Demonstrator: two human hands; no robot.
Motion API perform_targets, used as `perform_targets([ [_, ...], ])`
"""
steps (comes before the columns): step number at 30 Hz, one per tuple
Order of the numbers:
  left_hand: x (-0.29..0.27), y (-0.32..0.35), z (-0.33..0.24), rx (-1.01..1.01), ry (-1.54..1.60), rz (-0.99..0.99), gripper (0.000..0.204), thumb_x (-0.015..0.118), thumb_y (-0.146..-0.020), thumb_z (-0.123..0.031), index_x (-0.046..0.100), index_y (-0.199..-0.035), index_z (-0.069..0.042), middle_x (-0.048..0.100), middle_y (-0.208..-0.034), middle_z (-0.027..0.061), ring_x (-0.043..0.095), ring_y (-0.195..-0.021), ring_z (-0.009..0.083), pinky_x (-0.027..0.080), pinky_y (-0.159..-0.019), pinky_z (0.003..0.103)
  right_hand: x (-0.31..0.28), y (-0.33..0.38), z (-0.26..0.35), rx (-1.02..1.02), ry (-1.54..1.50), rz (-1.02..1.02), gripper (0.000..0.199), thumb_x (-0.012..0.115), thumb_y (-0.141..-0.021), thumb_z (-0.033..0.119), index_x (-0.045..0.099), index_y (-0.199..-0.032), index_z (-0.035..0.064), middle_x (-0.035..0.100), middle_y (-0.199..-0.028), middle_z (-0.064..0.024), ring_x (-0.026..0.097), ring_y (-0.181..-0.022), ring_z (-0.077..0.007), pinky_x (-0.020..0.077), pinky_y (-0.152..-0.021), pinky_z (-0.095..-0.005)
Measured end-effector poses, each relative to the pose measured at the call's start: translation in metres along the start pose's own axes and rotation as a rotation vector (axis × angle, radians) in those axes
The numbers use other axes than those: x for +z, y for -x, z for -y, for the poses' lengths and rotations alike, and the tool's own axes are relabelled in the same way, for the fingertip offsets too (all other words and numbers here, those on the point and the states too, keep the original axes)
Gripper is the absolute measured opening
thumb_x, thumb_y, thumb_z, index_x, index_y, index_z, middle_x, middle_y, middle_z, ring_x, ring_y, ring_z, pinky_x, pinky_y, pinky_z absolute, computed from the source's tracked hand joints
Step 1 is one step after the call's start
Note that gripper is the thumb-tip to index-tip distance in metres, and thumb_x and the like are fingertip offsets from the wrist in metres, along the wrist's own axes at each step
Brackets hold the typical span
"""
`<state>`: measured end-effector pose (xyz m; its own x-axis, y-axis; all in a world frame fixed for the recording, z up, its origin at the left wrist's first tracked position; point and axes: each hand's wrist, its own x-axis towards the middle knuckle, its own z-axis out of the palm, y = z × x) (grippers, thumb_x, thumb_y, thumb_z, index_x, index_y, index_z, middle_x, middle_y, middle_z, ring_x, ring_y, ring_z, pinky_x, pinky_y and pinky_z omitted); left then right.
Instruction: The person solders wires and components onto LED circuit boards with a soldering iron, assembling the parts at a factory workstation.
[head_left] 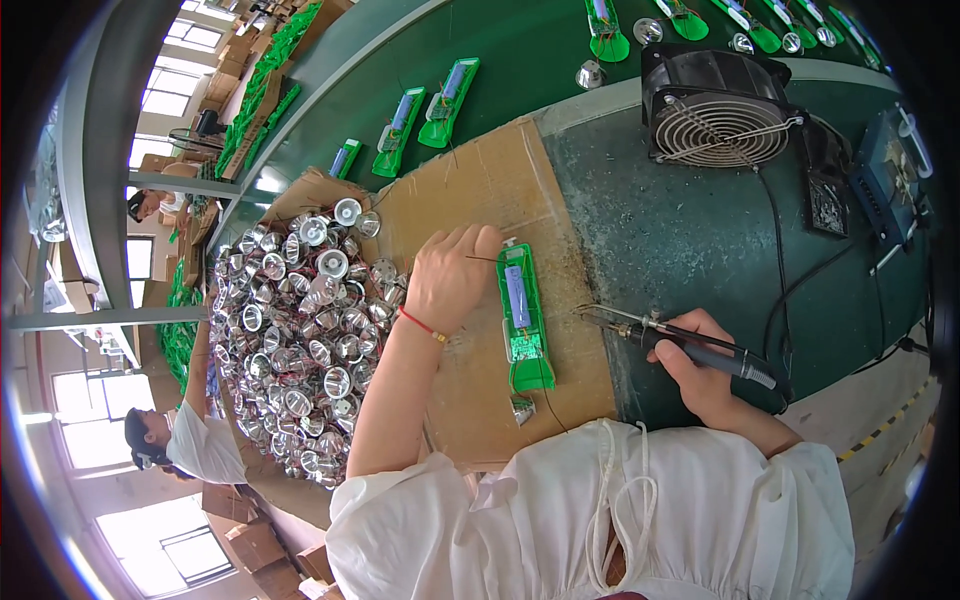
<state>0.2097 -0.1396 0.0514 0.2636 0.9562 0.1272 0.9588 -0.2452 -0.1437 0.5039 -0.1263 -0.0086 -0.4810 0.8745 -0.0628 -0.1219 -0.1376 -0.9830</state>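
On the cardboard in front of me lies an open green flashlight housing [536, 375]. It carries a purple battery cell [518, 293] and a small green circuit board [525, 346]. A silvery reflector [522, 409] sits below its lower end, and a dark wire trails off. My left hand [450, 272] is closed beside the housing's upper end, its fingertips near a small white part there; what they pinch is hidden. To the right, my right hand [700, 365] grips a soldering iron [735, 362] with a thin metal tube along it. Its tip points left toward the housing, apart from it.
A large heap of shiny reflectors [300, 340] fills the left side. More green housings [395, 130] lie on the green belt beyond. A black fan [720, 110] and a blue soldering station [885, 170] stand at the back right, with cables. Another person [195, 440] works at far left.
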Motion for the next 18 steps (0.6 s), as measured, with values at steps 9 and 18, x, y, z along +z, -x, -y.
perform_targets([
  [9, 0.007, 0.008, -0.002, -0.032, 0.330, -0.100, 0.010, 0.063, -0.069, -0.007, 0.058, -0.079, -0.008, 0.054, -0.074, 0.0038, 0.056, -0.069, 0.0221, 0.048, -0.059, 0.033, 0.001, 0.000, 0.000, 0.004, -0.012, 0.012, 0.014, 0.061, -0.080, 0.010, 0.054, -0.086, -0.0006, 0.063, -0.072, -0.0076, 0.060, -0.066, -0.0102, 0.0475, -0.060, -0.0235],
  [18, 0.019, 0.006, 0.000, -0.247, 0.573, -0.120, 0.010, 0.068, -0.071, -0.009, 0.064, -0.078, -0.004, 0.058, -0.075, 0.0055, 0.058, -0.067, 0.0224, 0.048, -0.060, 0.031, 0.001, -0.001, 0.000, -0.004, -0.012, 0.015, 0.014, 0.061, -0.080, 0.010, 0.053, -0.086, -0.0007, 0.063, -0.073, -0.0077, 0.059, -0.066, -0.0100, 0.0473, -0.060, -0.0236],
])
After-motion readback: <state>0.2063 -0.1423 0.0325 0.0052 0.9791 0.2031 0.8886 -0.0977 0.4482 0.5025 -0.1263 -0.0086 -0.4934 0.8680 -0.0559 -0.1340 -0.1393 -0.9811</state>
